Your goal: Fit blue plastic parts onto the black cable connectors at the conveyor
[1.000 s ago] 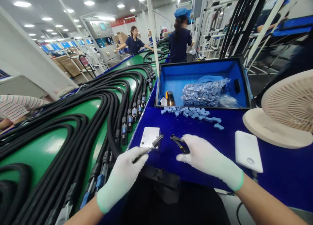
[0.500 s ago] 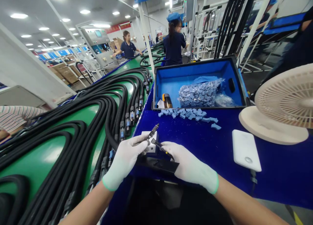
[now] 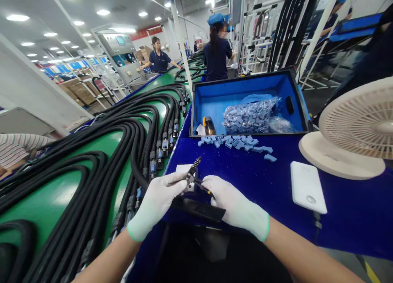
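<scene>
L hand [image 3: 158,201] grips connector [image 3: 194,167], table edge [image 3: 196,211]

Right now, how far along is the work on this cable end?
Done: cable end and pliers are both off the blue mat. In hand: left hand holds the cable end, right hand sets the pliers' tip against it. Left: the loose blue pieces lie untouched; whether the cables on the belt are finished cannot be told.

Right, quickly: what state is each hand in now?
Left hand: closed, holding a cable end.
Right hand: closed, holding pliers at that end.
</scene>
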A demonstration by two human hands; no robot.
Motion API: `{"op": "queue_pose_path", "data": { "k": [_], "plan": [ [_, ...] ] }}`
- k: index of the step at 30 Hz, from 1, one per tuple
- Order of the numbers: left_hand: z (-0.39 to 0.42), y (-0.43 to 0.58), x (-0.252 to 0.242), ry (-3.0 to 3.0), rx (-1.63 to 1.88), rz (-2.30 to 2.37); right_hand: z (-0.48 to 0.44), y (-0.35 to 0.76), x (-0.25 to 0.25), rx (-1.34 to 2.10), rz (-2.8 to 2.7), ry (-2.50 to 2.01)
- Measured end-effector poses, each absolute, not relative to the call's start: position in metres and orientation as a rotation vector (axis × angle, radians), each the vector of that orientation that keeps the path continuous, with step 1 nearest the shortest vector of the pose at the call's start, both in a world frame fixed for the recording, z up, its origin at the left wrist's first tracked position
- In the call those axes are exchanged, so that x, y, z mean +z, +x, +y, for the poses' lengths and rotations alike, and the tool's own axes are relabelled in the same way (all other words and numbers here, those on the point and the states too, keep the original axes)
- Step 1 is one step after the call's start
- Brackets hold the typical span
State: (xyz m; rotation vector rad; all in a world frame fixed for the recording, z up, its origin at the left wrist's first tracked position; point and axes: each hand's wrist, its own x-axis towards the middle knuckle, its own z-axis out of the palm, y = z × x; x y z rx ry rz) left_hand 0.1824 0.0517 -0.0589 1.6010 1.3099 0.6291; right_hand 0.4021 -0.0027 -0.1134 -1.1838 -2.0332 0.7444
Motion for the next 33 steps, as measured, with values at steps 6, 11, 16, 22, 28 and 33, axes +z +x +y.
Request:
{"op": "queue_pose_path", "data": {
  "k": [6,11,16,22,28,33],
  "plan": [
    [0.068,0.204,-0.047,1.662,0.646,1.295,-0.002,0.403,-0.121,0.789,-1.95,-1.371],
    [0.066,0.209,-0.055,1.672,0.674,1.33,0.002,0.405,-0.123,0.778,-2.02,-1.451],
    [0.065,0.209,-0.062,1.644,0.738,1.385,0.015,0.396,-0.137,0.674,-2.018,-1.592],
    [0.073,0.21,-0.057,1.552,0.665,1.201,0.005,0.422,-0.125,0.639,-2.178,-1.541],
    [0.061,0.206,-0.045,1.615,0.785,1.22,-0.031,0.426,-0.104,0.675,-1.822,-1.514],
    [0.048,0.203,-0.042,2.014,0.483,1.08,-0.049,0.388,-0.1,1.559,-0.921,-1.147]
  ]
}}
